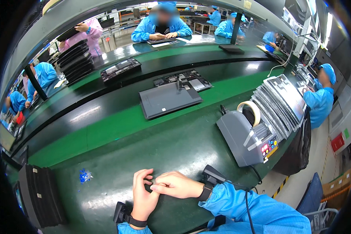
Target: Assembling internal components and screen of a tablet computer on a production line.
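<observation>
Left hand (pixel 144 197), right hand (pixel 179 185): touching | fingers (pixel 138 178): overlapping | anything between: hidden

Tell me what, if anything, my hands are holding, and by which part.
Can't tell for sure: your left hand and right hand meet over the green table; no held thing shows, but something small could be hidden between them.

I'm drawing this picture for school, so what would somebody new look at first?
Probably the left hand and right hand, touching at bottom centre over the green bench. Next might come the grey machine on the right, with its pale tape roll on top and colourful buttons, beside a leaning stack of silvery packets. Then, left of the hands, tiny blue bits stand out.
</observation>
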The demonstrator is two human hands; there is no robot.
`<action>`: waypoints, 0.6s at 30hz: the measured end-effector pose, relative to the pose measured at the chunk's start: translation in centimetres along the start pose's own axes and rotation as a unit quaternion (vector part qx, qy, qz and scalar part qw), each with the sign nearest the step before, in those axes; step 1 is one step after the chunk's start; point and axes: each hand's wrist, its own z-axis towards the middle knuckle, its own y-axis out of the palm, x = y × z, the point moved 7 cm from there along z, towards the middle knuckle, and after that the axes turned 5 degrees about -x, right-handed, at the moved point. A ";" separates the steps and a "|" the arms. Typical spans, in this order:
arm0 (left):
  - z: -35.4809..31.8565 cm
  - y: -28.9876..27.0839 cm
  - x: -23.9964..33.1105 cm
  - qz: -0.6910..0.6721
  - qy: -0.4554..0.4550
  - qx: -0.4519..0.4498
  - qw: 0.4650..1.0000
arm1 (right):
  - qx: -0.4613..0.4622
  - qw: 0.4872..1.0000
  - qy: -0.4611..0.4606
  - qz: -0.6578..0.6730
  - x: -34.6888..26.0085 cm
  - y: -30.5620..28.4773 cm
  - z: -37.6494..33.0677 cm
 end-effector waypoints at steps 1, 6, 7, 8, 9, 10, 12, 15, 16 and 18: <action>0.0 0.0 0.0 0.032 0.000 0.005 0.999 | 0.042 0.995 -0.023 -0.085 -0.1 -0.3 -0.2; -0.2 0.0 0.0 -0.021 -0.015 -0.009 1.000 | -0.008 0.999 0.035 -0.009 0.5 0.5 -0.2; -0.2 0.2 -0.2 -0.066 -0.025 -0.018 0.997 | 0.002 0.997 0.008 0.083 0.0 0.8 -0.1; -0.2 0.2 -0.3 -0.066 -0.024 -0.019 0.997 | 0.012 0.985 -0.019 0.173 -0.4 0.7 -0.1; -0.2 0.3 -0.7 -0.071 -0.039 -0.019 0.997 | 0.012 0.985 -0.020 0.172 -0.2 0.4 -0.1; -0.3 0.3 -1.0 -0.075 -0.056 -0.017 0.996 | 0.021 0.999 -0.007 0.037 0.0 0.0 -0.2; -0.1 0.3 -0.8 -0.061 -0.046 -0.014 0.997 | 0.028 0.995 0.005 -0.099 0.1 -0.3 -0.3; 0.0 0.3 0.0 -0.049 -0.024 -0.012 0.998 | 0.077 0.985 -0.022 -0.151 -0.8 -0.6 -0.6; 0.0 0.2 0.3 -0.048 -0.016 -0.007 0.999 | 0.031 0.999 -0.011 -0.021 -0.6 -0.1 -0.3; -0.3 0.2 -0.1 -0.066 -0.023 -0.007 0.998 | -0.015 0.994 0.000 0.112 -0.3 0.5 -0.1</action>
